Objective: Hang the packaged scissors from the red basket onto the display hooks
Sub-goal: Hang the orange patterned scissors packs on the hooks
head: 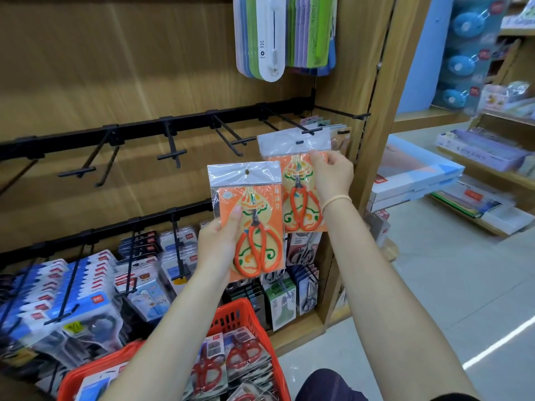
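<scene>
The left hand (218, 241) grips one pack (249, 218) of orange-handled scissors by its left edge, thumb on the front of the card, holding it upright in front of the shelving. The right hand (331, 172) pinches a second pack (295, 180) of the same kind at its upper right, fingers curled over the card. This second pack sits higher and partly behind the first, its clear top flap raised to the tip of a hook (292, 123) on the upper rail (139, 131); the hanging slot lies just below the hook's crossbar, and whether the hook passes through it cannot be told. The other hooks on that rail are bare, apart from packs hanging behind the raised flap. The lower rail (115, 227) carries rows of packaged scissors and other stationery. Below the forearms stands the red basket (240, 316), holding further scissor packs with red handles. Pastel-coloured packs (278, 33) hang at the top of the wooden panel. To the right, across the aisle, shelves (477, 157) hold boxed goods.
</scene>
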`<state>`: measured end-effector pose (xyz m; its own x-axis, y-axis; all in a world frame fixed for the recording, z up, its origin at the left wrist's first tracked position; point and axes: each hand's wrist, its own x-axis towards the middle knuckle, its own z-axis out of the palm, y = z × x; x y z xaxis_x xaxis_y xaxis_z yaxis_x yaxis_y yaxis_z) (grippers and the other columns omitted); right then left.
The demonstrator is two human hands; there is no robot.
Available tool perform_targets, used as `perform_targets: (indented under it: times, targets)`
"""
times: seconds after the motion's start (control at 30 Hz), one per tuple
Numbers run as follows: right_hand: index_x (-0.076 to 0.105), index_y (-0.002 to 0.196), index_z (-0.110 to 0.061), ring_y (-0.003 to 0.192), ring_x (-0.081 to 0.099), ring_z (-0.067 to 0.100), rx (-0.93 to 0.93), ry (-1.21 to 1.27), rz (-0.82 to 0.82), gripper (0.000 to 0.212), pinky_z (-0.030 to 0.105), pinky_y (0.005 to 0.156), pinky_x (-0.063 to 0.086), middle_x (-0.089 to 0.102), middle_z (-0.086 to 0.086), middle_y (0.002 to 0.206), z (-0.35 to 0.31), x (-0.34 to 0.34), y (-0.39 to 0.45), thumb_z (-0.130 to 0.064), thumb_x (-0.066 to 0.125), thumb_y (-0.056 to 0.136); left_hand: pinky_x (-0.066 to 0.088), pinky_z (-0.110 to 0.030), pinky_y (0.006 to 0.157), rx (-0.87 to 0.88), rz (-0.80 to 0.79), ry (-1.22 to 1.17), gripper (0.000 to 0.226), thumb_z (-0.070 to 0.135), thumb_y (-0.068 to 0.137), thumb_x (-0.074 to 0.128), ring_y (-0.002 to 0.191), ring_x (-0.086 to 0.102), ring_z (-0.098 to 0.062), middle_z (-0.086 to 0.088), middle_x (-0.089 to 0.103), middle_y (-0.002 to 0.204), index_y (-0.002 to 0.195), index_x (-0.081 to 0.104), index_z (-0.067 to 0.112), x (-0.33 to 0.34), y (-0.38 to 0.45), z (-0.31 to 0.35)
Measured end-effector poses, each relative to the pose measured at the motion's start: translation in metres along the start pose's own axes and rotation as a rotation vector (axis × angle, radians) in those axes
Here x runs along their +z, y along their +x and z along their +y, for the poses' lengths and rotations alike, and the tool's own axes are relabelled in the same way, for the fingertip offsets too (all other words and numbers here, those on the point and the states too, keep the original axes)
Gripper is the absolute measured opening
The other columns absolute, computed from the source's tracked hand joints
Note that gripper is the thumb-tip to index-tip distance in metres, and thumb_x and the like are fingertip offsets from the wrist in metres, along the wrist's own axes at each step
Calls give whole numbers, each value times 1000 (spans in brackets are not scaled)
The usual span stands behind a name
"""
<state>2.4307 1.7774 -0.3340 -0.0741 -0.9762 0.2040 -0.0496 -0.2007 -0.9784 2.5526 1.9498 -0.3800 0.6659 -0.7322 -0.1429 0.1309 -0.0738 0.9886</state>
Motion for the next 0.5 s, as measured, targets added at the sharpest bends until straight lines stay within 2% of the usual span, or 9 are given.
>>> perform_targets:
  times: [0.07,0.1,0.13,0.2,0.23,0.3,0.37,0.47,0.5]
  targets:
    - [49,65,-17,65,49,19,5,-12,-4,35,37,67,46,51,4,69,2,0,1,-29,68,91,59,-50,93,4,-17,9,43,59,91,65,95,76,-25,0,80,95,99,74,18,2,2,1]
    - [52,72,-17,70,53,17,19,-13,3,29,36,70,49,56,2,75,2,-1,0,-29,70,91,58,-51,95,1,-29,3,43,60,90,66,97,75,-25,0,80,97,101,75,19,3,3,2]
    - [57,83,-17,81,60,18,34,-7,16,20,37,78,53,63,2,88,4,-2,-1,-30,71,91,58,-50,94,-3,-35,-5,43,60,90,66,98,75,-25,0,80,98,102,74,19,5,4,3]
    - [55,105,-19,103,59,20,62,-24,80,29,40,93,51,59,2,112,7,-6,-4,-32,75,88,60,-46,90,-8,-53,-16,40,56,93,64,94,76,-24,1,80,95,103,73,19,8,3,6]
    - [52,106,-20,107,57,22,43,-48,126,34,43,97,49,55,1,113,7,-9,-7,-34,76,87,60,-44,88,-1,-64,-16,38,55,95,63,92,77,-23,1,80,93,102,73,19,10,3,8]
    - [52,101,-20,102,57,22,-5,-84,153,30,48,98,48,54,-1,106,9,-15,-14,-36,74,89,60,-42,87,9,-79,-12,36,53,96,62,90,76,-22,1,80,90,99,72,19,16,3,12]
    - [59,97,-15,93,61,19,-8,-47,-8,27,45,96,52,62,1,98,8,-20,-24,-42,64,96,59,-39,88,8,-98,-18,34,53,95,63,93,75,-20,0,79,94,98,71,20,23,6,15]
    - [62,106,3,79,59,28,69,-2,-317,64,41,82,54,65,23,93,5,-23,-36,-59,57,94,60,-40,87,-15,-166,4,36,56,92,65,93,76,-22,-1,79,99,101,70,21,38,11,19]
    - [62,107,5,79,61,26,73,2,-361,66,44,81,55,67,26,97,4,-23,-37,-59,61,92,61,-40,85,-24,-188,7,37,55,93,66,91,77,-24,-4,80,98,101,69,19,43,11,21]
